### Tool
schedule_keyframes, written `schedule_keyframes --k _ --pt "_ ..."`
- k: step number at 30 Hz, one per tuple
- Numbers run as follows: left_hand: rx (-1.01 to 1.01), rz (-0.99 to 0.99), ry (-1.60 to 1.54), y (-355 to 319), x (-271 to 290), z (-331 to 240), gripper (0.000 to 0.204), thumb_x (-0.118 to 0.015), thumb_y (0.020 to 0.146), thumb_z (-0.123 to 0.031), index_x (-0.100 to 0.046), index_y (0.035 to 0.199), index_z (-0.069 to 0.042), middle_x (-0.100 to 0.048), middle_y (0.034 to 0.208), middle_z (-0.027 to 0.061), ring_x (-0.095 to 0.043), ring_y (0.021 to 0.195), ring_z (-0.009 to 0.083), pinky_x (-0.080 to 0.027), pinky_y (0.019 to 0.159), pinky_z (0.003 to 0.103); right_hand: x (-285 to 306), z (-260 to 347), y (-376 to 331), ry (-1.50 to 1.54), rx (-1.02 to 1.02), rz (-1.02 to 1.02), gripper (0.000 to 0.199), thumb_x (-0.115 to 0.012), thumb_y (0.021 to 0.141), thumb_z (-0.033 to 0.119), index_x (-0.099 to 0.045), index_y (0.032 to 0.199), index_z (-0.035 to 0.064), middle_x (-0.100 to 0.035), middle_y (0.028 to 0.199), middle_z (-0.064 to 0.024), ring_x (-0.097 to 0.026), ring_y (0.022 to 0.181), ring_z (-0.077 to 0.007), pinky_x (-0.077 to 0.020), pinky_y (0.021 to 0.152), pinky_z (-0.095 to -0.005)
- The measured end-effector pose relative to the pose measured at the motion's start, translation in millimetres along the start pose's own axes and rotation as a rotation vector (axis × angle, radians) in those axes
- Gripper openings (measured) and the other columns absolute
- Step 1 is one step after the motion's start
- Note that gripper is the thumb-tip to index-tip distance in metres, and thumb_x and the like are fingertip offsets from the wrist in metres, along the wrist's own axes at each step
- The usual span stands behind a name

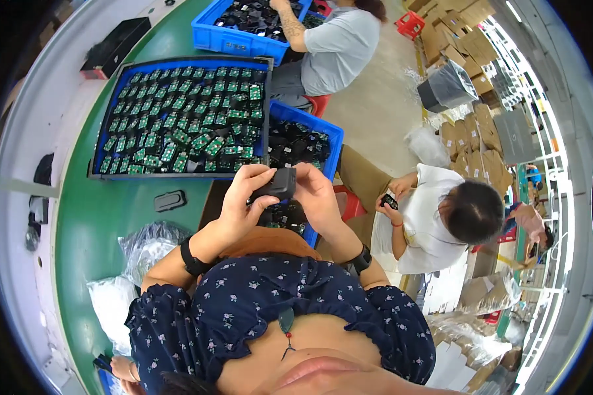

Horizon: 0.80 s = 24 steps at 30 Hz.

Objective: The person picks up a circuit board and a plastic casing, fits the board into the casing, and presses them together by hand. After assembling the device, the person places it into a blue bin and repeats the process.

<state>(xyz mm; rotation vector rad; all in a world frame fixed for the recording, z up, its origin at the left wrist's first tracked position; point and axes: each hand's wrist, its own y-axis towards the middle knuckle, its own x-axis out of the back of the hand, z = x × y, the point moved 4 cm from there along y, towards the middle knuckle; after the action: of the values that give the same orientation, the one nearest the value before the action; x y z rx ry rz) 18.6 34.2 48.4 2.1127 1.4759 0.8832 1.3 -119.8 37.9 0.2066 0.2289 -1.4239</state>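
One black case (283, 184), frame centre: left grip (239, 201) holds it, right grip (319, 199) at its edge, closure unclear; handling step seemingly in hand, next move calling for steadiness.

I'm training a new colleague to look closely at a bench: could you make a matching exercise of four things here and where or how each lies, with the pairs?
Things:
1. Boxy black part
2. Green circuit boards
3. Rounded oblong piece
4. Clear plastic bag

Places and states:
A. Crumpled, beside the left forearm
B. Held up between the left hand and right hand
C. Flat on the green table, close to the tray's near edge
D. Many together inside the dark-edged tray

Pairs: 1-B, 2-D, 3-C, 4-A
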Motion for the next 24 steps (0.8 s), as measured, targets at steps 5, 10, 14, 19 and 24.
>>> schedule_keyframes --k 5,10,14,19,24 --pt "-0.010 -0.030 0.006 -8.7 23.3 0.5 0.049 -0.070 0.069 -0.004 -0.051 0.114 0.001 -0.052 0.106 0.0172 -0.053 0.094 0.0316 -0.045 0.080 0.036 -24.0 -19.9 7.3 0.304 -0.102 0.065 0.013 -0.054 0.086 0.000 -0.052 0.099 0.0026 -0.055 0.097 -0.0027 -0.053 0.093 -0.0097 -0.0441 0.080 -0.0247" --pt "0.243 -0.127 -0.159 -27.2 36.5 17.5 0.041 -0.066 0.077 -0.005 -0.050 0.115 0.002 -0.049 0.109 0.0148 -0.052 0.096 0.0250 -0.043 0.084 0.031 -49.5 -7.8 14.2 -0.647 0.505 -0.034 0.009 -0.058 0.083 0.002 -0.054 0.092 -0.0005 -0.054 0.089 -0.0064 -0.053 0.079 -0.0159 -0.0435 0.069 -0.0271" --pt "0.402 -0.206 -0.379 -37.9 48.3 29.3 0.035 -0.061 0.083 -0.006 -0.049 0.115 0.002 -0.047 0.111 0.0112 -0.050 0.100 0.0190 -0.041 0.087 0.028 -63.0 -10.9 29.0 -0.653 0.488 0.053 0.010 -0.057 0.082 -0.003 -0.053 0.091 0.0000 -0.051 0.091 -0.0053 -0.050 0.080 -0.0149 -0.0411 0.070 -0.0260" --pt "0.392 -0.183 -0.355 -49.4 68.4 34.5 0.036 -0.061 0.083 -0.007 -0.050 0.116 0.000 -0.047 0.110 0.0109 -0.050 0.101 0.0191 -0.042 0.087 0.029 -69.7 -42.7 42.2 0.029 -0.117 0.033 0.030 -0.061 0.078 -0.005 -0.045 0.101 0.0074 -0.044 0.088 0.0008 -0.046 0.084 -0.0092 -0.0383 0.076 -0.0216" --pt "0.550 -0.026 -0.832 -67.6 62.1 42.5 0.035 -0.061 0.086 -0.019 -0.049 0.114 -0.003 -0.051 0.108 0.0067 -0.049 0.099 0.0151 -0.040 0.085 0.029 -72.5 -53.6 50.7 0.231 -0.391 0.365 0.043 -0.065 0.070 -0.007 -0.044 0.104 0.0101 -0.049 0.094 -0.0012 -0.050 0.091 -0.0092 -0.0410 0.077 -0.0218"
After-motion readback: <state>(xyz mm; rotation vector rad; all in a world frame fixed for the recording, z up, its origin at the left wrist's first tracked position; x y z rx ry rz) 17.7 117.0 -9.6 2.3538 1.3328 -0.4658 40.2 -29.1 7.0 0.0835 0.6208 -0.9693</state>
